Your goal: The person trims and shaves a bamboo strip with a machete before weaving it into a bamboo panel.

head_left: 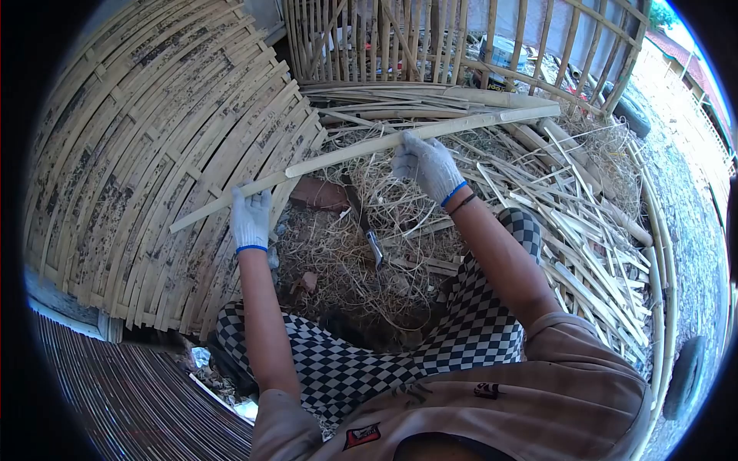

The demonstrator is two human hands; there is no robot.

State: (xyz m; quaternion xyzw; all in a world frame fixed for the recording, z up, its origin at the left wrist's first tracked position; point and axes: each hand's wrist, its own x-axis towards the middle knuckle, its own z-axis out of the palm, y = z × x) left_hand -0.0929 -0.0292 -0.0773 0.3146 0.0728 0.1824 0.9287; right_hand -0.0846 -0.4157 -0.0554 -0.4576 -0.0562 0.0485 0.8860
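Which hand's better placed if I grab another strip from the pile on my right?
Probably your right hand: it's nearer the strip pile. Your left hand is toward the slatted panel. Both hold the long strip.

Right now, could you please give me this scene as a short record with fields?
left hand: gloved, gripping the long bamboo strip toward its nearer end
right hand: gloved, holding the same strip farther along
ground: knife lying among shavings
left side: slatted bamboo panel
right side: pile of split strips
background: bamboo fence
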